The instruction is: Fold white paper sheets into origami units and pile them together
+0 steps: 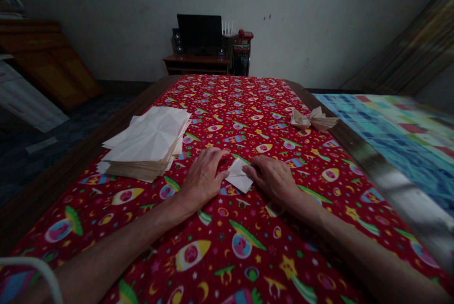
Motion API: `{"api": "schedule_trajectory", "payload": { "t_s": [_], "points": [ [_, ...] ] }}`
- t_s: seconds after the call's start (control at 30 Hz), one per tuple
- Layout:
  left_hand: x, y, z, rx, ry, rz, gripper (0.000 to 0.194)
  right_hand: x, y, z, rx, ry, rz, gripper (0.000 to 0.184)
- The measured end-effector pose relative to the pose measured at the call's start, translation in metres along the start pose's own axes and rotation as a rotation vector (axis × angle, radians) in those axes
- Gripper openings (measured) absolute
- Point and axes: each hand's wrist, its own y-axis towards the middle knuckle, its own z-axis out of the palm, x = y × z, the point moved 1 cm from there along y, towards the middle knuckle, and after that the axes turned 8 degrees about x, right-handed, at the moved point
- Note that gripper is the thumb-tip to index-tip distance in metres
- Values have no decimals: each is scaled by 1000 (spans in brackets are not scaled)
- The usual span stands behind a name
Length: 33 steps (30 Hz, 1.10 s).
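A small folded piece of white paper (pixel 240 182) lies on the red patterned cloth, between my two hands. My left hand (pixel 205 171) rests at its left side, the thumb tip against the paper's edge and the fingers curled ahead of it. From the other side my right hand (pixel 275 176) has its thumb on the paper's right part, its fingers bent down to the cloth. Creases cross the paper's upper half. To the left of my left hand sits a thick stack of creased paper sheets (pixel 149 136).
Two folded paper pieces (pixel 314 119) stand near the table's right edge. A white cable (pixel 39 262) curves at lower left. Beyond the table's far end are a monitor (pixel 199 32), speakers and a red telephone (pixel 245 34). A bed with a checked cover (pixel 397 129) adjoins the right side.
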Motion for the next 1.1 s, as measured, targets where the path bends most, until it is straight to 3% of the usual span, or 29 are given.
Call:
{"api": "schedule_trajectory", "payload": {
  "t_s": [0.17, 0.33, 0.5, 0.57, 0.67, 0.77, 0.93, 1.1],
  "points": [
    [-10, -3, -7, -17, 145, 151, 46, 1, 1, 0, -10, -6, -10, 33],
    [-15, -7, -7, 76, 342, 316, 34, 1, 0, 2, -48, -15, -22, 34],
    [-11, -10, -6, 182, 379, 375, 47, -2, -1, 4, -122, 27, -56, 22],
    [-9, -11, -6, 212, 365, 397, 51, -3, -3, 3, -169, 7, -120, 19],
    [-8, -13, -6, 240, 328, 412, 56, -1, -13, 0, -202, -33, -367, 26],
    [-7, -16, -6, 269, 281, 379, 60, 2, -24, -2, -113, -6, -541, 40],
    [-5, -18, -7, 332, 214, 341, 72, -5, -37, -2, 117, -10, -514, 55],
    [-3, -24, -10, 360, 211, 326, 72, -17, -41, -2, 179, -37, -498, 53]
  ]
}}
